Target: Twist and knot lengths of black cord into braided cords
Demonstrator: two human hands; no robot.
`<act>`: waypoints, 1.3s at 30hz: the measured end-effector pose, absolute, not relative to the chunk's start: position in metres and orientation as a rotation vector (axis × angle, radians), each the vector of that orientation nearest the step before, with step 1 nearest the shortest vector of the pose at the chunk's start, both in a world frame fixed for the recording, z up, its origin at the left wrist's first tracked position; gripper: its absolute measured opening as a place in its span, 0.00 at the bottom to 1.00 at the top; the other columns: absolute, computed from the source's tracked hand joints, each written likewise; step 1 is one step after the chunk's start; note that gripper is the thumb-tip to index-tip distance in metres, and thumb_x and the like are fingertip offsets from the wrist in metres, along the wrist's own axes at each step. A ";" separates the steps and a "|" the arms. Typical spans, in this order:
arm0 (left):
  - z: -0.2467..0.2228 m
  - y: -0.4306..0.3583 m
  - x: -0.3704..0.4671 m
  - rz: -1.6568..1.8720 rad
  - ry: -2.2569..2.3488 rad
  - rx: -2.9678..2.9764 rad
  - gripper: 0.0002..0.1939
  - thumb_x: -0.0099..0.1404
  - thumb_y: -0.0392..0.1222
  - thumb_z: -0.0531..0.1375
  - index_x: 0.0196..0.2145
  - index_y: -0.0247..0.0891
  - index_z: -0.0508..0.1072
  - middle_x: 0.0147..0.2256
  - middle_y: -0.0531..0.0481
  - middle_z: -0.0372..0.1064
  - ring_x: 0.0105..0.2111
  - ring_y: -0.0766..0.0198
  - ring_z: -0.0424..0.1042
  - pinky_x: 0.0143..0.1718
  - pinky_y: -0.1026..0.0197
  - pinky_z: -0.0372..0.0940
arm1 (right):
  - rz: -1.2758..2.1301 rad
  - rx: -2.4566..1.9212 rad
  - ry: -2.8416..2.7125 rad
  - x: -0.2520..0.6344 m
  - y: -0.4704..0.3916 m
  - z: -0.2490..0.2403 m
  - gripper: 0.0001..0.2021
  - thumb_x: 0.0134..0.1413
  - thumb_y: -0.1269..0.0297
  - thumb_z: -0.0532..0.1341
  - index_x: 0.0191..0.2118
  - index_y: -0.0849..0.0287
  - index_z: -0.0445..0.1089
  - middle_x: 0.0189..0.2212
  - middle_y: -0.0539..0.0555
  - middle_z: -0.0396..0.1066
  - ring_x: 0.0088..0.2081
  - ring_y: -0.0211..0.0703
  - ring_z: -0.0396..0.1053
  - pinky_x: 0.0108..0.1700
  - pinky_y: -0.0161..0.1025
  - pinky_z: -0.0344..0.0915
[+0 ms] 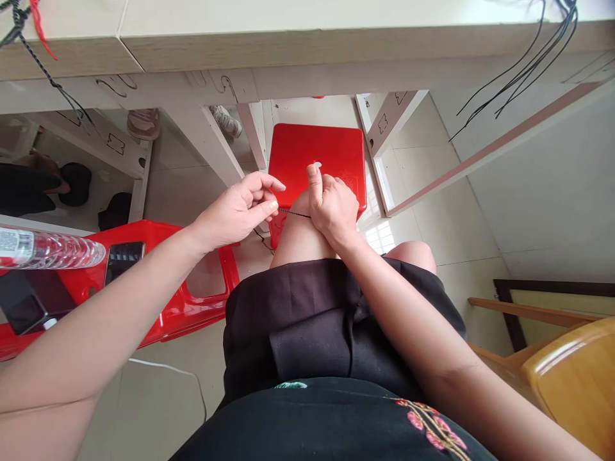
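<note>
A thin black twisted cord (295, 212) runs taut between my two hands, across my bare knee. My left hand (240, 208) pinches its left part between thumb and index finger, the other fingers loosely bent. Over the knee lies my right hand (335, 203), fingers curled together and thumb raised. The cord disappears beneath this hand, so its right part is hidden. Below my left hand, loose dark strands hang beside a red stool (314, 144), which stands in front of my knee.
A pale table edge (307, 48) crosses the top, with black cords (528, 70) hanging at right. Another red stool (168, 314) at left bears a plastic bottle (62, 250), a phone (123, 259) and a black box (33, 301). A wooden chair (576, 365) stands right. Other people's feet show beneath the table.
</note>
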State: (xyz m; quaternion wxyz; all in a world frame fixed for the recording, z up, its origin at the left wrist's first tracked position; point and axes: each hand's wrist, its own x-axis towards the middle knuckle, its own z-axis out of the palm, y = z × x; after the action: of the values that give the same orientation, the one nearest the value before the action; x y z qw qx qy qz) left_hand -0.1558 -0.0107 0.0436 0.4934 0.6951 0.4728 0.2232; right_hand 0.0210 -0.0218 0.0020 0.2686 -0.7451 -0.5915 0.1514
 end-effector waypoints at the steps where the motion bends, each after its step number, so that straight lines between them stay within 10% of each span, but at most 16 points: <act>1: 0.043 -0.011 -0.156 0.536 1.146 1.678 0.14 0.59 0.40 0.58 0.45 0.40 0.68 0.28 0.54 0.67 0.31 0.65 0.70 0.37 0.61 0.67 | 0.407 -2.008 -1.597 0.021 -0.022 0.002 0.29 0.64 0.44 0.38 0.26 0.57 0.66 0.25 0.55 0.65 0.37 0.48 0.69 0.41 0.47 0.66; 15: 0.046 -0.013 -0.160 0.467 1.187 1.660 0.07 0.53 0.39 0.63 0.32 0.38 0.73 0.31 0.51 0.70 0.31 0.66 0.69 0.33 0.63 0.65 | 0.401 -2.006 -1.614 0.021 -0.023 0.002 0.27 0.64 0.46 0.38 0.26 0.57 0.63 0.26 0.55 0.66 0.36 0.47 0.68 0.40 0.45 0.65; 39: 0.026 -0.013 -0.162 0.566 1.159 1.753 0.07 0.65 0.42 0.53 0.41 0.41 0.62 0.33 0.53 0.61 0.31 0.67 0.62 0.35 0.61 0.61 | 0.378 -1.994 -1.630 0.018 -0.021 0.000 0.29 0.64 0.44 0.37 0.26 0.57 0.63 0.28 0.57 0.69 0.37 0.49 0.69 0.34 0.42 0.61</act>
State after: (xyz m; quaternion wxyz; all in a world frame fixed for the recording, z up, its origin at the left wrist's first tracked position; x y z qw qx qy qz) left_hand -0.1621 -0.0128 0.0263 0.4640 0.7134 0.4719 0.2304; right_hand 0.0180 -0.0212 0.0003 0.2662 -0.7384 -0.6035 0.1400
